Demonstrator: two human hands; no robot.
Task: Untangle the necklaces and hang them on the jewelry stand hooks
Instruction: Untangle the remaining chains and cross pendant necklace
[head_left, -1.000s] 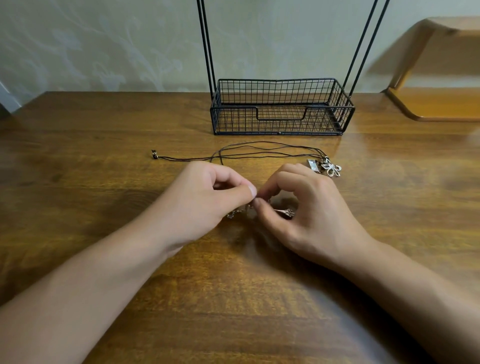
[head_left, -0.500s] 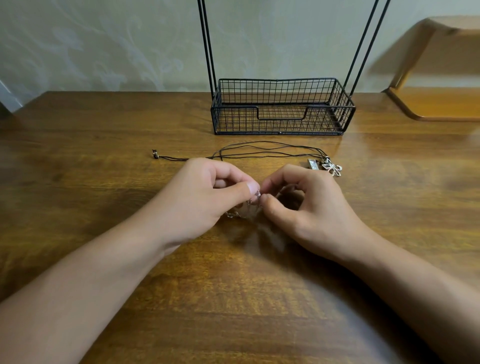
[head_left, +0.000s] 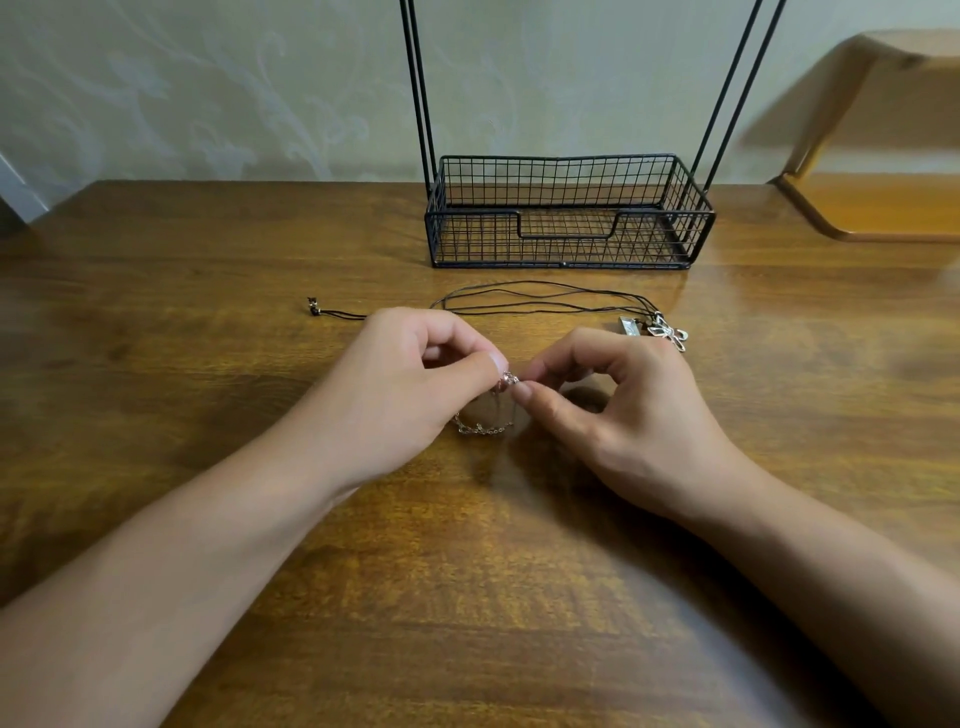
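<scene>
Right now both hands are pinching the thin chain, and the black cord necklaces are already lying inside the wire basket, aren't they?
Not quite. The head view shows the black cord necklaces lying on the wooden table in front of the wire basket, not inside it. The rest holds: the left hand and the right hand both pinch the thin chain between their fingers.

left hand (head_left: 410, 387): fingers curled, thumb-forefinger pinch at 3 o'clock | right hand (head_left: 623, 410): curled, pinching at 9 o'clock | fingertips nearly touching
</scene>
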